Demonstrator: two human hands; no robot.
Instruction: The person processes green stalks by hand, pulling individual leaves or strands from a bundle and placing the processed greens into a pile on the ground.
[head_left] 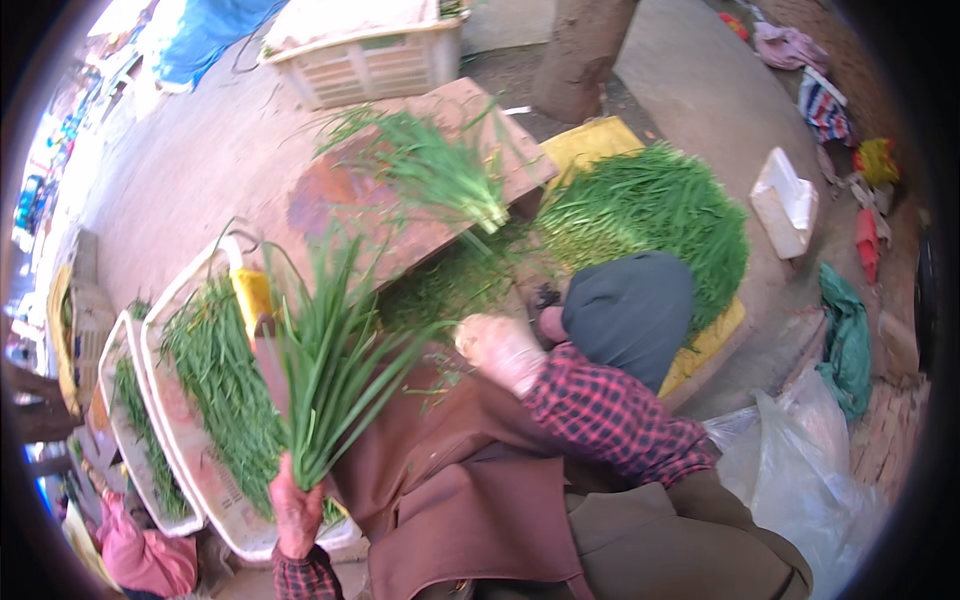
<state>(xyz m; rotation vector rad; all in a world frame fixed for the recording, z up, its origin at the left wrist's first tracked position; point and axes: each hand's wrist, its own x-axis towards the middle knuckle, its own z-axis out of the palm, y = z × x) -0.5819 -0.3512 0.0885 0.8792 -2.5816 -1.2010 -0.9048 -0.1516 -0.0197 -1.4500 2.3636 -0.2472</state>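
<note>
My left hand (296, 505) is closed around the lower ends of a bunch of green chives (325, 370), whose long leaves fan upward and to the right. Beside the bunch, a knife (268, 355) with a yellow handle lies along the edge of a white crate (155, 335) full of chives. My right hand (492, 348) is out over the brown apron (470, 500), near the tips of the outer leaves. Its fingers look curled, but overexposure hides whether anything is in them.
A loose bundle of chives (440, 170) lies on a wooden board (350, 215) ahead. At right, a large chive pile (660, 210) sits on yellow sacking (595, 140), partly behind a dark grey cloth shape (630, 310). A tree trunk (585, 60) stands behind. Another person (150, 550) is at lower left.
</note>
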